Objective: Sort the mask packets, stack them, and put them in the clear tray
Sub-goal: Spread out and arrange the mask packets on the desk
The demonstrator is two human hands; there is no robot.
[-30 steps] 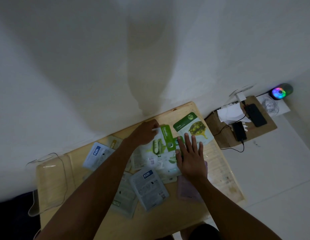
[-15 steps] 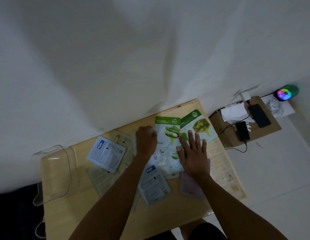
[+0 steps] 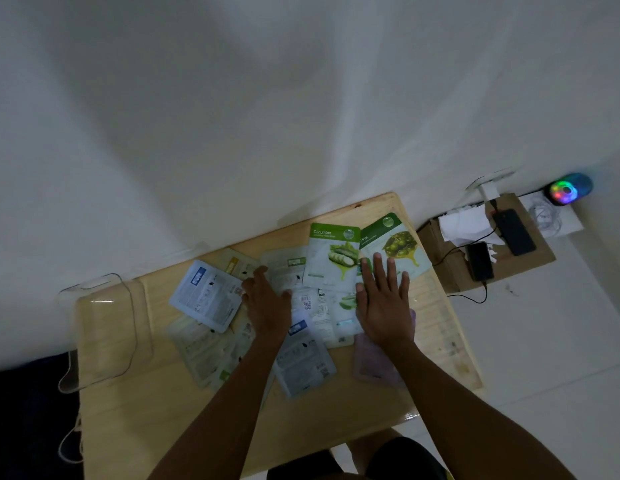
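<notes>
Several mask packets lie scattered on the wooden table (image 3: 336,420). A green cucumber packet (image 3: 331,258) and a green olive packet (image 3: 395,242) lie face up at the far right. My left hand (image 3: 267,299) rests flat, fingers spread, on white face-down packets in the middle. My right hand (image 3: 384,299) lies flat with its fingertips on the olive packet's near edge. A blue-labelled packet (image 3: 206,296) lies to the left, another (image 3: 303,362) under my left forearm. A pink packet (image 3: 372,362) sits under my right wrist. The clear tray (image 3: 104,327) stands at the table's left end, nothing in it.
A cardboard box (image 3: 530,258) to the right of the table carries two black phones (image 3: 479,261) with cables and white paper. A glowing multicoloured speaker (image 3: 566,190) sits beyond it. A white wall rises behind the table. My knees show below the near edge.
My left hand has laid the cucumber packet down face up next to the olive packet and drawn back left onto the white packets. My right hand has stayed flat in place.
</notes>
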